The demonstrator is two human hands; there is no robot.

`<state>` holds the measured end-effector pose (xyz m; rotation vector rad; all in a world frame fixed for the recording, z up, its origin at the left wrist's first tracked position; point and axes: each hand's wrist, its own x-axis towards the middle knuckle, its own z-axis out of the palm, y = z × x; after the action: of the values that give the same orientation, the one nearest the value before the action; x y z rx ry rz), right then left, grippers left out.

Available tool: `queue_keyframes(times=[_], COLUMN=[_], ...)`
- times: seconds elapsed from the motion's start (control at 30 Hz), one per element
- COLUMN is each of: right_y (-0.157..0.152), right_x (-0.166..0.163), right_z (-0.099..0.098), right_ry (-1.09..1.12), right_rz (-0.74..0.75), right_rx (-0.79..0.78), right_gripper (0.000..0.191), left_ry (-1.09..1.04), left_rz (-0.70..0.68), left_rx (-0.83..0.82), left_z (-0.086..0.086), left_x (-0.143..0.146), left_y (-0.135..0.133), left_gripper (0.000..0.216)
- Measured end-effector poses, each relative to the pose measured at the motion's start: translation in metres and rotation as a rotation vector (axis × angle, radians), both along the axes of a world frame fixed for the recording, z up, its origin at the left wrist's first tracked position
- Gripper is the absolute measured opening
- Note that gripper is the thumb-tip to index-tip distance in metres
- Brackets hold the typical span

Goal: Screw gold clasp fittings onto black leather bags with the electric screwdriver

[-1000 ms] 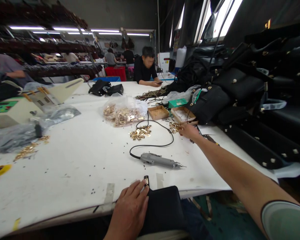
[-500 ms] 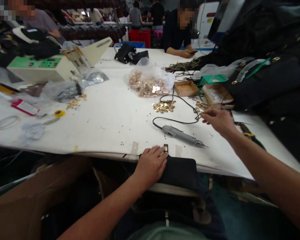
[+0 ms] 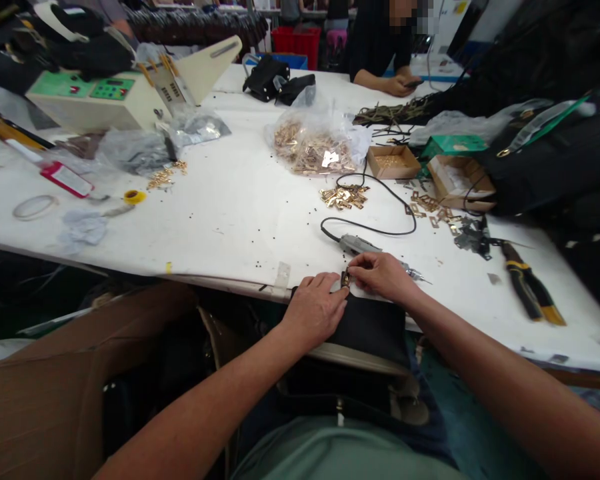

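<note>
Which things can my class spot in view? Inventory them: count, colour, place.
Table: one, white, centre
Panel: one, black, near edge
Tab: one, dark with gold metal, panel's top
Screwdriver: one, grey, beyond tab
Metal plates: many, gold, centre and right
Parts bag: one, clear, back centre
Cardboard boxes: two, brown, back right
Pliers: one, black-yellow, right
Machine: one, cream-green, back left
Co-workers: several, dark or grey, back
Left hand: one, on panel
Right hand: one, at tab

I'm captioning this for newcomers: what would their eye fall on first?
The left hand lies on a black piece at the near edge of the table, while the right hand touches a small metal fitting close by. Beyond sits a clear plastic bag of gold-coloured pieces; black-and-yellow pliers lie toward the right.
</note>
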<state>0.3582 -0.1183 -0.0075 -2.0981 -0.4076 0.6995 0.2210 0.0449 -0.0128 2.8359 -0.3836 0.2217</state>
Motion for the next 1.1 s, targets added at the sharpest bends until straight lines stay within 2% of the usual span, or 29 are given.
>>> queue_keyframes(times=[0.3,0.5,0.67,0.87,0.97,1.1], right_y=[0.007,0.010,0.010,0.007,0.005,0.005], right_x=[-0.003,-0.004,-0.004,-0.003,-0.004,-0.007], right_z=[0.008,0.006,0.005,0.005,0.004,0.003], right_ry=[-0.120,-0.266,-0.250,-0.227,-0.190,-0.245], right_rz=[0.088,0.113,0.119,0.137,0.110,0.038], right_rx=[-0.080,-0.127,-0.145,-0.124,-0.131,-0.117], right_gripper=[0.016,0.010,0.009,0.016,0.020,0.015], left_ry=[0.010,0.006,0.018,0.037,0.043,0.069], left_rz=[-0.030,-0.047,-0.053,-0.046,-0.047,-0.052], left_rx=[0.006,-0.015,-0.019,-0.021,-0.030,-0.040], left_z=[-0.002,-0.002,-0.003,-0.001,-0.001,-0.001], left_x=[0.002,0.003,0.004,0.005,0.006,0.007], left_y=[0.003,0.004,0.004,0.004,0.004,0.005], left_gripper=[0.030,0.031,0.032,0.031,0.032,0.033])
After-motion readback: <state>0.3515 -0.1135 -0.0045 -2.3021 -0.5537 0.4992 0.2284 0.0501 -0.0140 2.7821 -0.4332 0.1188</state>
